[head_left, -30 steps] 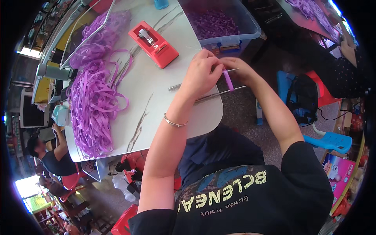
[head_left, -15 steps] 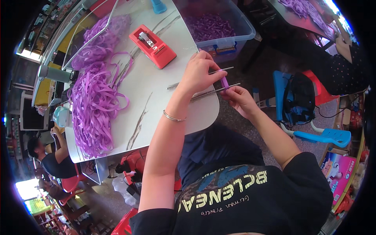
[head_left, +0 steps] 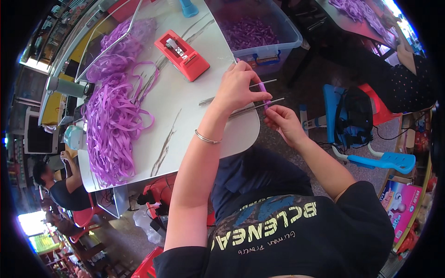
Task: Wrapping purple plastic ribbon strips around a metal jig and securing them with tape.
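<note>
Two thin metal rods [head_left: 270, 81] jut side by side past the right edge of the white table. A purple ribbon [head_left: 262, 87] spans the gap between them and seems wrapped round both. My left hand [head_left: 241, 86] reaches over the rods from the table side, its thumb and fingers closed on the ribbon. Below the nearer rod, my right hand [head_left: 286, 124] pinches with thumb and forefinger at the ribbon's lower end. The fingertips partly hide the ribbon there.
A large heap of purple ribbon [head_left: 111, 134] covers the left of the table [head_left: 194, 125]. A red tape dispenser [head_left: 181, 55] stands near the middle. Beyond the table's edge, a clear plastic bin [head_left: 289, 39] holds short purple pieces. A blue chair [head_left: 384, 160] stands at the right.
My left thumb has moved down toward the nearer rod, exposing the ribbon between the rods. My right hand has shifted slightly lower, its fingers closer together.
</note>
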Action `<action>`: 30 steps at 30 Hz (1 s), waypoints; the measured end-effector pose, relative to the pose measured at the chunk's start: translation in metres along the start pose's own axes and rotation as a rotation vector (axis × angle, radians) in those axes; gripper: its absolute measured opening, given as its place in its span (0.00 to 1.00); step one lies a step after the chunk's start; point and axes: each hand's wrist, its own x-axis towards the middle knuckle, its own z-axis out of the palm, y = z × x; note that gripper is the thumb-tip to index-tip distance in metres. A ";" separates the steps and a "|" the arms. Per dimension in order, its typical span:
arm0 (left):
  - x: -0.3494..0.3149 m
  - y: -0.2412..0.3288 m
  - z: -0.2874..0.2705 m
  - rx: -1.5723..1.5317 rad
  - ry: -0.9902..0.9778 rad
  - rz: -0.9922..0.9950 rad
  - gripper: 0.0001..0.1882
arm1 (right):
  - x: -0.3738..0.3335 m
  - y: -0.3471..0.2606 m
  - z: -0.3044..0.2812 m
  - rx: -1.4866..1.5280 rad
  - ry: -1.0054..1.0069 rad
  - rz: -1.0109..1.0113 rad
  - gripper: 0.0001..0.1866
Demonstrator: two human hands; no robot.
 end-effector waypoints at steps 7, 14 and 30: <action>0.000 0.001 -0.001 0.018 -0.002 0.006 0.22 | -0.004 -0.007 0.004 -0.094 0.004 -0.009 0.09; -0.018 0.021 -0.013 -0.270 0.195 -0.065 0.17 | -0.007 -0.013 0.003 -0.121 0.009 -0.018 0.10; -0.079 0.076 0.015 -2.082 -0.156 -0.760 0.16 | -0.014 -0.031 0.013 -0.198 0.006 -0.113 0.08</action>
